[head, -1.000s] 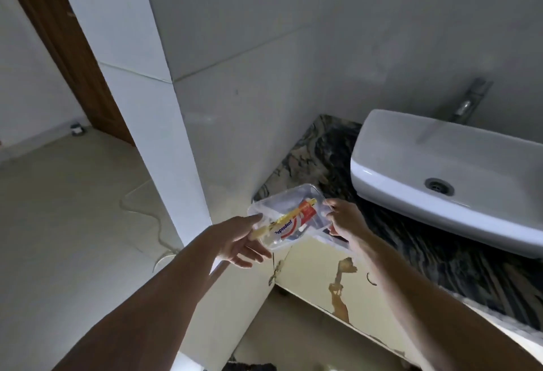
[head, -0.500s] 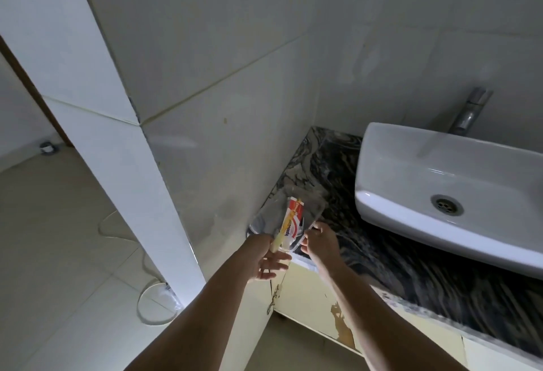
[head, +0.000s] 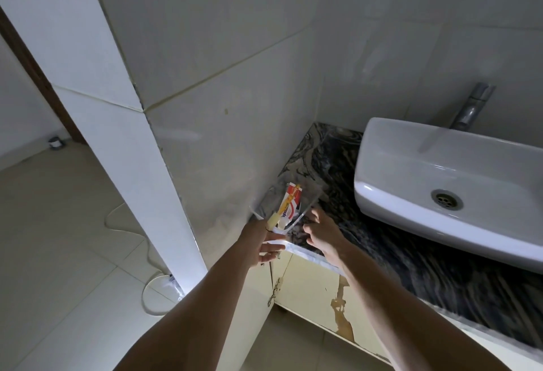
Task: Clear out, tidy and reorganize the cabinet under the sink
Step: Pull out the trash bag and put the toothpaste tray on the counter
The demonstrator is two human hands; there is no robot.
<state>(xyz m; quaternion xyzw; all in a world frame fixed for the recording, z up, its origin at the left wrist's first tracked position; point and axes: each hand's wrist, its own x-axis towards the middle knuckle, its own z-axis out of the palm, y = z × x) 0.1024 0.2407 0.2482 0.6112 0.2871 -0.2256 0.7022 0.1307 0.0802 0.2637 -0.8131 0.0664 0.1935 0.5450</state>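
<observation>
STEP: set clear container on desk corner | LEFT GRIP: holds near rim | RIGHT GRIP: fingers spread, touching far side | CONTENTS: toothpaste tube between grips | RISK: container overhangs desk edge; early release could tip it

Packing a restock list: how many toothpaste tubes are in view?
1. The toothpaste tube lies in the clear container on the countertop, left of the sink. Others may be hidden in the cabinet.
</observation>
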